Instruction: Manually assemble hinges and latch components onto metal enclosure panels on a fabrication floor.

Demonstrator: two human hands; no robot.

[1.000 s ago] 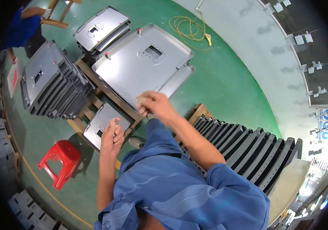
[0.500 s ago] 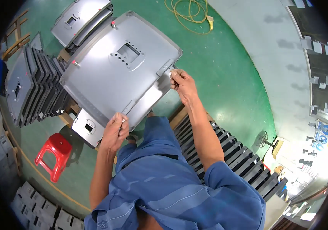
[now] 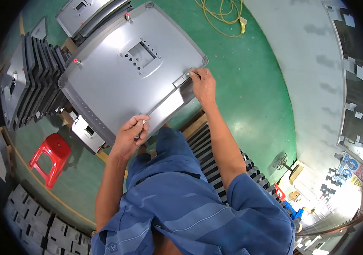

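Observation:
A large grey metal panel with rounded corners lies before me; it has a square cutout with small round holes and two red-tipped posts. My left hand is closed at the panel's near edge, thumb and fingers pinched around a small pale piece whose kind I cannot make out. Farther right, my right hand pinches at the same edge, fingertips against a small metal tab near the right corner. What lies between those fingertips is hidden. A shiny strip of the panel's side shows between both hands.
Stacked panels stand at the left, with another stack behind. A red stool stands on the green floor at left. Dark slatted parts line up beside my right arm. A yellow cable lies at the far right.
My left hand has shifted right and slightly farther over the panel's near edge. The right hand's fingertips have moved onto the metal tab. The whole view has shifted slightly.

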